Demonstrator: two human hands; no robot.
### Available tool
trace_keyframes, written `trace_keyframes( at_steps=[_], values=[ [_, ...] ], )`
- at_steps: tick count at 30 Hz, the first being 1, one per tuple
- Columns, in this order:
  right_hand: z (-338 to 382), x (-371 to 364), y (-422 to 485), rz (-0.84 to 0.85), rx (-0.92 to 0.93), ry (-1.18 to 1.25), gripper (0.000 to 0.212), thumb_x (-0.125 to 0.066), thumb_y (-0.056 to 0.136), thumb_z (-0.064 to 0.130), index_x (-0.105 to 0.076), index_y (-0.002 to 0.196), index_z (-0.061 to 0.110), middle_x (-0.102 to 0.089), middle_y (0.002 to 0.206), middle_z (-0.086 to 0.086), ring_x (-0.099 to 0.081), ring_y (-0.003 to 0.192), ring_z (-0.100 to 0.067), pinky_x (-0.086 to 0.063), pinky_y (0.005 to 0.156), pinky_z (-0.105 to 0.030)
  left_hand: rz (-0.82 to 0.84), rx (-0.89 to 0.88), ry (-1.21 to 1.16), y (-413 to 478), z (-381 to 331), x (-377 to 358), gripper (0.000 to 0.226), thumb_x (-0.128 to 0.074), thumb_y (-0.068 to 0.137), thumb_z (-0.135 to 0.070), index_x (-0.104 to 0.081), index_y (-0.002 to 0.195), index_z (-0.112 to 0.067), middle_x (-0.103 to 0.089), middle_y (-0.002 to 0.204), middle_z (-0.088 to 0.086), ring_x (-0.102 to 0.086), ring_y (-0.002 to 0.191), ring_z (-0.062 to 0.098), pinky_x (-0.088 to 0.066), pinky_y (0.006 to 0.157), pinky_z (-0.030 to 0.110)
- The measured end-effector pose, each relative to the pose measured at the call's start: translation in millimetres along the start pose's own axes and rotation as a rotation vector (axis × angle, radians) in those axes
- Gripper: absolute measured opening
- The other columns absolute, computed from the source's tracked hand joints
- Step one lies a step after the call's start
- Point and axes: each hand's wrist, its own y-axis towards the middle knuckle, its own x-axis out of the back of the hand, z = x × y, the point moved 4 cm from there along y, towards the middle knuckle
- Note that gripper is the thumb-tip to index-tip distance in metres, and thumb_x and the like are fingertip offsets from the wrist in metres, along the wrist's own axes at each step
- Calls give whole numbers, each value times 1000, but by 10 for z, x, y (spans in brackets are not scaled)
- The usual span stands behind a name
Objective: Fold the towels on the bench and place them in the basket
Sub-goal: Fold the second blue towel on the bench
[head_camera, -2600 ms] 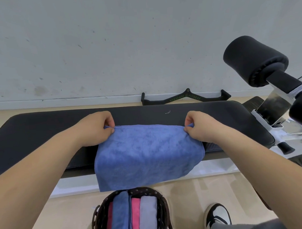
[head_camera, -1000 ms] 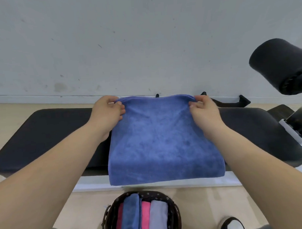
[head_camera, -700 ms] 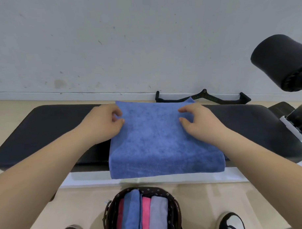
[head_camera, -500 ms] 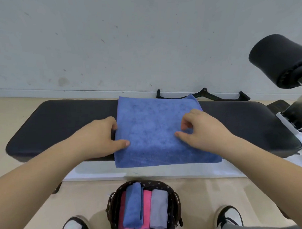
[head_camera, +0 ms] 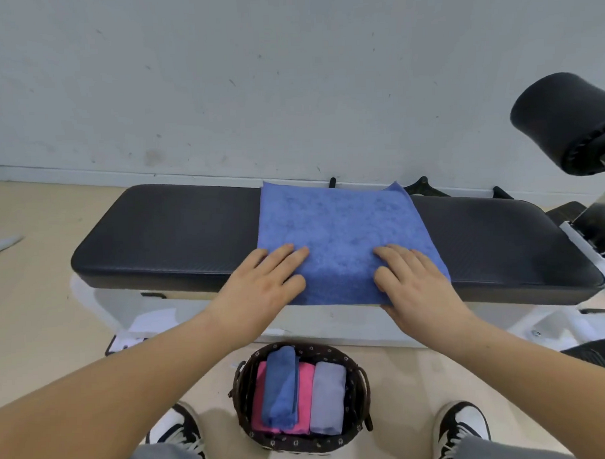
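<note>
A blue towel (head_camera: 342, 228) lies folded flat across the middle of the black padded bench (head_camera: 177, 233), its near edge hanging a little over the bench front. My left hand (head_camera: 265, 285) rests flat on the towel's near left corner, fingers straight. My right hand (head_camera: 412, 280) lies flat on the near right corner, fingers straight. On the floor below, between my feet, stands a dark woven basket (head_camera: 358, 382) holding a rolled blue towel (head_camera: 280, 384), a pink towel (head_camera: 305, 394) and a lilac towel (head_camera: 327, 396).
A black padded roller (head_camera: 564, 120) on a white frame stands at the right end of the bench. A black metal handle bar (head_camera: 426, 190) lies by the wall behind the bench. My two shoes (head_camera: 179, 432) flank the basket.
The folded towel was lifted by its far corners, laid flat across the bench, and both hands slid back over it from the far edge to the near corners.
</note>
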Motion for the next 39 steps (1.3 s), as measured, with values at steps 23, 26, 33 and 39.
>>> trace_keyframes(
  at_steps=[23, 26, 33, 39],
  values=[
    [-277, 250, -18, -240, -67, 220, 29, -55, 73, 7, -75, 89, 20, -72, 90, 7, -69, 82, -25, -55, 63, -35, -105, 86, -257, -37, 149, 291, 41, -60, 64, 5, -63, 99, -15, -60, 92, -3, -55, 77, 24, -49, 62, 38],
    [-385, 274, -47, -207, -136, 242, 31, -65, 65, -5, -73, 79, 21, -68, 81, 8, -63, 75, -24, -49, 55, -29, -43, 78, -228, -41, 174, 287, 31, -52, 66, -5, -64, 91, -18, -58, 95, -4, -55, 80, 23, -47, 64, 38],
    [-558, 426, -117, -9, -306, 370, 19, -57, 71, -4, -66, 64, 11, -55, 58, -3, -47, 58, -22, -40, 51, -32, -19, 450, -694, -66, 336, 531, 17, -49, 78, -16, -58, 64, -20, -66, 68, -8, -56, 61, 13, -47, 55, 34],
    [-601, 703, -182, 344, -390, 765, 30, -43, 70, -8, -34, 52, 13, -28, 55, 2, -25, 55, -14, -23, 57, -34, 125, 662, -1070, -114, 421, 711, 13, -56, 84, -1, -57, 72, 5, -47, 63, 14, -38, 57, 15, -34, 54, 29]
  ],
)
